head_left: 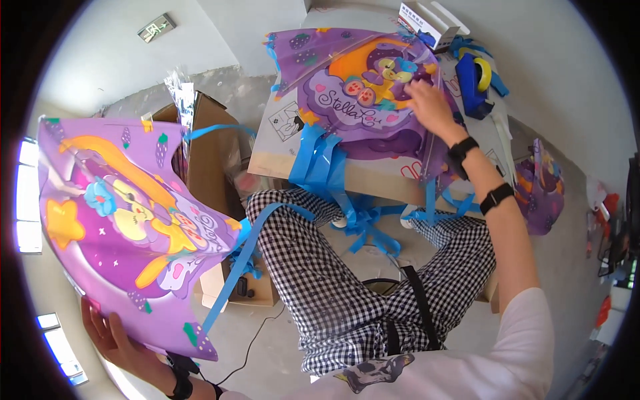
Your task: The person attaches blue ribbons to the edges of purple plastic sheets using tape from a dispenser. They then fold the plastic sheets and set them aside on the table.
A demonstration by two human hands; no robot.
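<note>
At the left, my left hand (pixel 113 340) grips the lower edge of a purple cartoon kite (pixel 120 267), holding it up off the floor. Blue ribbon tails hang from that kite's right corner. A second purple kite (pixel 313 87) with the same kind of print lies spread on a large cardboard box in front of me. Over its right half reaches my right hand (pixel 430 107), fingers apart and resting on or just above the sheet. Blue ribbon tails (pixel 320 160) from this kite drape over the box's near edge.
A blue tape dispenser (pixel 473 87) with yellow tape and a small open white carton (pixel 432 25) stand at the back right. An open cardboard box (pixel 207 140) holds wrapped items at the left. Another purple kite (pixel 541 190) stands at the right. A black cable (pixel 257 343) crosses the floor.
</note>
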